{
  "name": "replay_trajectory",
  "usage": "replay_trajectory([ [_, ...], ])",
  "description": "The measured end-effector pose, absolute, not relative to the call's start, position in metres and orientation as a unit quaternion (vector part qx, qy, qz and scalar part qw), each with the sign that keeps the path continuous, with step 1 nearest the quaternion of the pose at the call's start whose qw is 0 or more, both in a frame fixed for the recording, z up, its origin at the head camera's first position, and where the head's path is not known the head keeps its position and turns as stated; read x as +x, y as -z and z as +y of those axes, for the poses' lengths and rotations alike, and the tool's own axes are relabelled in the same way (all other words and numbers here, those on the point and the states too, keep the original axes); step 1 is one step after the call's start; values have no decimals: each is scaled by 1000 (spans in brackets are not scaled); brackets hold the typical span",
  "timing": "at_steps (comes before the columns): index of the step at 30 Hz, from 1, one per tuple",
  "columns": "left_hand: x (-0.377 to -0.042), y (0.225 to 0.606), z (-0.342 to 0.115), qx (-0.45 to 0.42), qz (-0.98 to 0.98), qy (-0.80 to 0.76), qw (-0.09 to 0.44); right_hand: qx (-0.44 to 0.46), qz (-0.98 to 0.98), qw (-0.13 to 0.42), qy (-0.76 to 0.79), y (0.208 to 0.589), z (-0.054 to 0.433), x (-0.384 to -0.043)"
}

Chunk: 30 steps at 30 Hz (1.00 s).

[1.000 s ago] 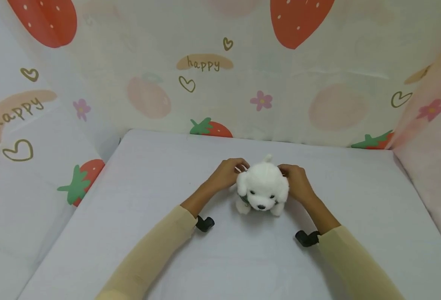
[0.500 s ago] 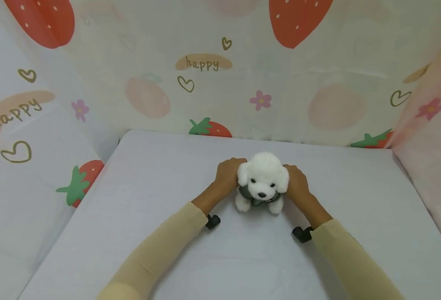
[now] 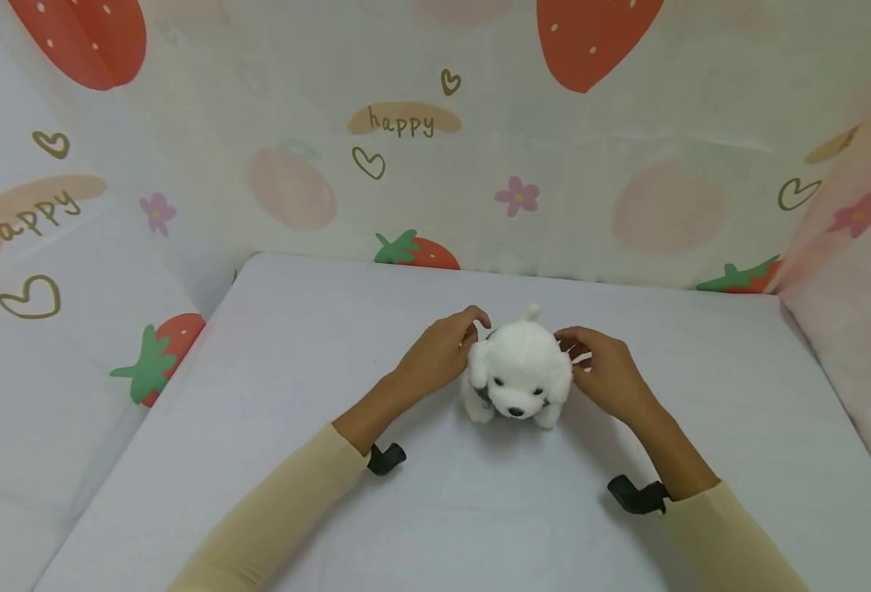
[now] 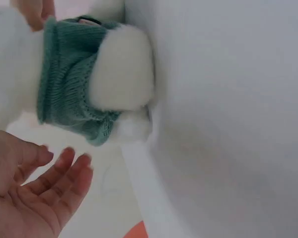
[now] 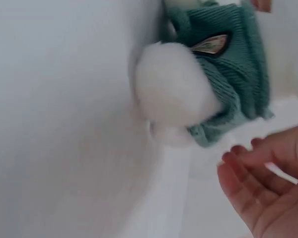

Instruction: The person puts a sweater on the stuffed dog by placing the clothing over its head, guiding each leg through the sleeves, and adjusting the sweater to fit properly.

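A white plush dog [image 3: 520,362] stands on the table, facing the head camera with its head low and its tail showing above. Around its body is a knitted green sweater [image 4: 69,74], with a small dark-edged patch [image 5: 212,44] visible in the right wrist view. My left hand [image 3: 441,352] is close by the dog's side on the left, fingers loosely bent; a gap separates them from the sweater in the left wrist view. On the other side, my right hand [image 3: 609,372] hovers with relaxed, bent fingers, likewise apart from the toy in the right wrist view.
A white cloth covers the table [image 3: 376,329]. Behind it hangs a backdrop [image 3: 553,140] printed with strawberries, hearts and flowers, and similar sheets close off both sides. Black wrist mounts [image 3: 637,495] sit at the beige sleeves [image 3: 280,510].
Half a second ago both hands gripped the dog's sides and its head was raised. Now they have let go and drawn outward, and the head has dipped forward, as it was one second ago.
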<state>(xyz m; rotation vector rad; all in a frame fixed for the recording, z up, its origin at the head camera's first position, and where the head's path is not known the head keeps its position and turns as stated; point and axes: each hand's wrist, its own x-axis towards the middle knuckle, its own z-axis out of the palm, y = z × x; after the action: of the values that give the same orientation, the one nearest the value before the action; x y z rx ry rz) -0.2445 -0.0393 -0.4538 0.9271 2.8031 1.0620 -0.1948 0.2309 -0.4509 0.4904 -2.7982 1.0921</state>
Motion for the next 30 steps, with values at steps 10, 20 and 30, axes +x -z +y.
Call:
replay_trajectory([
  [10,-227,468,-64,298,844,-417,158,213,-888,-30,-406,467,228,-165],
  [20,-218,480,-53,296,855,-405,135,185,-910,59,-367,483,216,-163],
  [30,-217,482,-54,297,855,-403,136,163,-911,30,-377,485,218,-160],
])
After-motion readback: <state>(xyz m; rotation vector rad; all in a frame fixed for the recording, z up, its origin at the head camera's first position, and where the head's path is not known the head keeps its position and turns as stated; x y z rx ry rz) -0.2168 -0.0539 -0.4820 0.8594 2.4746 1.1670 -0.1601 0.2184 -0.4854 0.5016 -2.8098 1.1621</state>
